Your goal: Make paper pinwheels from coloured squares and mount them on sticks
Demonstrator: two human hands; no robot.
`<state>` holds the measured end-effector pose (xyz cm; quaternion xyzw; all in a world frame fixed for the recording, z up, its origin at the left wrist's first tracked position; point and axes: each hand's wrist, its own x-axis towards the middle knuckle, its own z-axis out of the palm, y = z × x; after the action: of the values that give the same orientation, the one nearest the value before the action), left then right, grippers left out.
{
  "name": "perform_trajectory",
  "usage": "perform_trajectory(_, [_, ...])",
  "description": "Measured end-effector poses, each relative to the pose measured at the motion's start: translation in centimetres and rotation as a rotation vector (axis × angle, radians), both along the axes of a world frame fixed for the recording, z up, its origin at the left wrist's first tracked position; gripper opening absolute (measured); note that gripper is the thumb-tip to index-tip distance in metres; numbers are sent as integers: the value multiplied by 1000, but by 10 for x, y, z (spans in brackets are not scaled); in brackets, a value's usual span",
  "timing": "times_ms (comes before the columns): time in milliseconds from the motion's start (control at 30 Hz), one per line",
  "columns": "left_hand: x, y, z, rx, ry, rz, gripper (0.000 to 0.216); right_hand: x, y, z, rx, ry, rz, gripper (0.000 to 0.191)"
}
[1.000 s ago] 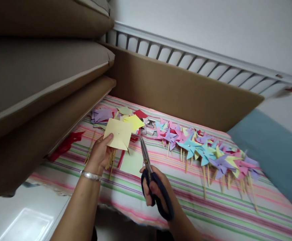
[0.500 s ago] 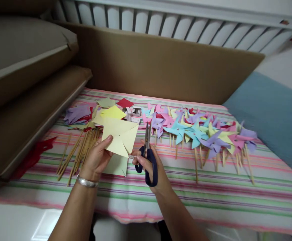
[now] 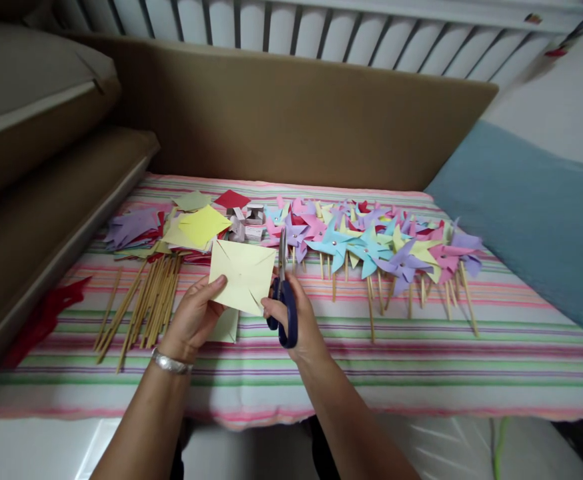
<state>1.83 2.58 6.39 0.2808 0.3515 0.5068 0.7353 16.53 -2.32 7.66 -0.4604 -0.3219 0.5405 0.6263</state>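
Observation:
My left hand (image 3: 191, 317) pinches the lower left edge of a pale yellow paper square (image 3: 241, 275) with crease lines, held just above the striped cloth (image 3: 471, 353). My right hand (image 3: 294, 319) is closed round the dark blue handles of a pair of scissors (image 3: 283, 293), blades pointing up and away, and its thumb and forefinger also touch the square's lower right corner. Another pale yellow piece (image 3: 226, 327) lies on the cloth under my hands.
A bundle of wooden sticks (image 3: 146, 303) lies left of my hands. Loose coloured paper squares (image 3: 191, 223) sit behind them. A row of several paper pinwheels on sticks (image 3: 371, 250) stretches right. Brown cushions (image 3: 36, 167) stand left, a cardboard panel (image 3: 291, 113) behind, a blue pillow (image 3: 531, 220) right.
The view has tilted down and shifted. My right hand with the scissors came up to the yellow square and now touches its lower right corner; the scissors' blades have turned upright.

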Motion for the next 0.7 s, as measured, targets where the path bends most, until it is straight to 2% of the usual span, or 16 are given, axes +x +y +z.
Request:
perform_trajectory(367, [-14, -1, -5, 7, 89, -16, 26, -11, 2, -10, 3, -125, 68, 42])
perform_trajectory(700, [-22, -1, -4, -13, 65, -3, 29, -18, 3, -12, -9, 7, 108, 46])
